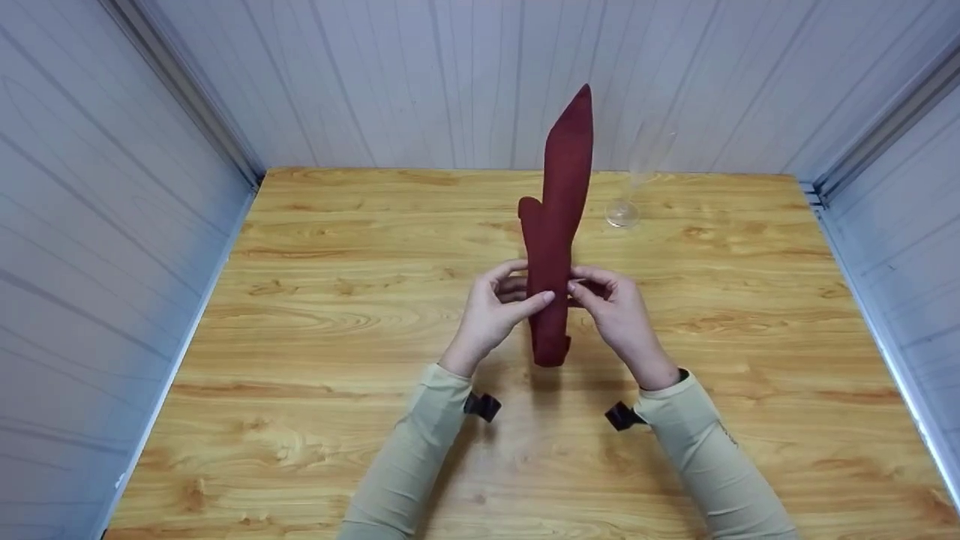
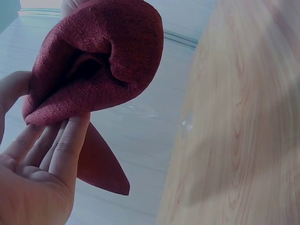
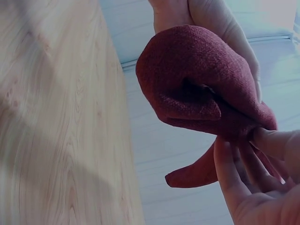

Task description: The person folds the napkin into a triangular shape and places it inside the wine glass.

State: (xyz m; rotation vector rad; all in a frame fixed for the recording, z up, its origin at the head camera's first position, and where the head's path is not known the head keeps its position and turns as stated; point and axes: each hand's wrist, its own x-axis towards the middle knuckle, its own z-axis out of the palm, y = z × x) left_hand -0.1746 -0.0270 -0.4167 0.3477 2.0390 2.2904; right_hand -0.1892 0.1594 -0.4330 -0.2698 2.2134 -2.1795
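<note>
A dark red cloth napkin point(image 1: 559, 217), folded into a long roll with a pointed top and a short side flap, is held up over the table. My left hand point(image 1: 495, 304) grips its lower part, thumb across the front and fingers behind. On the other side, my right hand point(image 1: 616, 300) pinches the napkin's edge between thumb and fingers. Both wrist views look into the rolled bottom end of the napkin point(image 2: 133, 51), where the layers curl round a dark hollow. In the right wrist view, the napkin's pointed tip point(image 3: 192, 176) hangs out beyond the fingers.
A clear stemmed glass point(image 1: 622, 214) stands near the back edge of the wooden table point(image 1: 337, 315), right of the napkin. Pale panelled walls point(image 1: 375, 82) close off the back and both sides. Dark camera mounts point(image 1: 484, 407) stick out from both wrists.
</note>
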